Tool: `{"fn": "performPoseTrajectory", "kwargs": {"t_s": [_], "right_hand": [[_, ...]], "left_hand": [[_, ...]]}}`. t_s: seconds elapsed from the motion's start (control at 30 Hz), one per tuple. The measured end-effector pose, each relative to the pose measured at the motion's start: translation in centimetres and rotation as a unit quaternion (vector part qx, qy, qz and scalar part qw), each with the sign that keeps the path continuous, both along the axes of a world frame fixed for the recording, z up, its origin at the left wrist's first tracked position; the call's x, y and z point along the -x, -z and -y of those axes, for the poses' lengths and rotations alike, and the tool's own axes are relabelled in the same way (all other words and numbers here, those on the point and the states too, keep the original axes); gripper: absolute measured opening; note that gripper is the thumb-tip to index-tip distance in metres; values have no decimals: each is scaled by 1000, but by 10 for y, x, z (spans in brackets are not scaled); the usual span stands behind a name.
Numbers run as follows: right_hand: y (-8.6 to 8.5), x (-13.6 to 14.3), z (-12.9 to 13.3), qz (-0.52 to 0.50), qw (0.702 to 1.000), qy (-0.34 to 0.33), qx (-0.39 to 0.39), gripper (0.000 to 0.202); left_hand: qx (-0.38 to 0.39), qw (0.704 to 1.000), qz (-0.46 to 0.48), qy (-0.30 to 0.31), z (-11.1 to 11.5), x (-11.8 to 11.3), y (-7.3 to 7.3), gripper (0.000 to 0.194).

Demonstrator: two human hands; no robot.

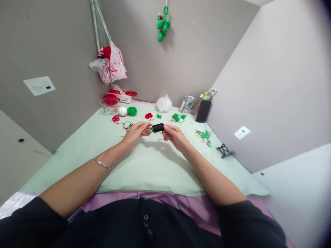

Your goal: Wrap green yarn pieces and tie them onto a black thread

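Two hands meet above the bench (144,168) over there, around a black thread spool (158,127). The right hand (175,136) pinches its right end; the left hand (137,133) has loosely bent fingers at the other end, and from here I can't tell whether they grip anything. So the spool is picked up, that much is done. No loose black length shows, so I'd judge the drawing of thread hardly begun, if at all. The white stuffing (163,103) and green pieces (178,117) lie beyond, untouched.
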State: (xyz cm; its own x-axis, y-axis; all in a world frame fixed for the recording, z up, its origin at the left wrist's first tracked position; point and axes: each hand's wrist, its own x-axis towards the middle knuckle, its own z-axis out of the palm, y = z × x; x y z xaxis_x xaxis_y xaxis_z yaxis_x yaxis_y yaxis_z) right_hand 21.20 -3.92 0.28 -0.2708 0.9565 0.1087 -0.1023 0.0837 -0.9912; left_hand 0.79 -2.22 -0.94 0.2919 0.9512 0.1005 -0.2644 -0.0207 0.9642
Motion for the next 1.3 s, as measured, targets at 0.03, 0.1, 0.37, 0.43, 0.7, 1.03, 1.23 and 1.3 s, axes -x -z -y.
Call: {"fn": "performPoseTrajectory", "kwargs": {"t_s": [0.03, 0.1, 0.37, 0.43, 0.7, 1.03, 1.23, 1.3], "right_hand": [[0, 1, 2, 43, 999, -6, -30, 35], [-1, 3, 6, 123, 988, -28, -88, 37], [-2, 7, 10, 171, 975, -55, -130, 39], [-2, 6, 10, 154, 979, -61, -122, 38], [-2, 3, 10, 52, 994, -63, -72, 28], [-1, -1, 3, -43, 997, -57, 7, 23], [-3, 5, 9, 76, 993, -69, -56, 30], [-3, 6, 9, 107, 990, -55, -81, 27]], "left_hand": [[3, 999, -3, 33, 1, 0, 0, 44], [-2, 995, -22, 102, 2, -2, 2, 45], [19, 986, -14, 166, 0, -1, 7, 41], [27, 988, -4, 154, -2, 0, 7, 41], [17, 998, -3, 61, -6, 2, 7, 40], [-28, 995, 37, 87, 3, -1, -4, 61], [-16, 995, -24, 91, 3, -4, 3, 52], [-15, 995, -36, 92, 2, -4, 6, 58]]}}
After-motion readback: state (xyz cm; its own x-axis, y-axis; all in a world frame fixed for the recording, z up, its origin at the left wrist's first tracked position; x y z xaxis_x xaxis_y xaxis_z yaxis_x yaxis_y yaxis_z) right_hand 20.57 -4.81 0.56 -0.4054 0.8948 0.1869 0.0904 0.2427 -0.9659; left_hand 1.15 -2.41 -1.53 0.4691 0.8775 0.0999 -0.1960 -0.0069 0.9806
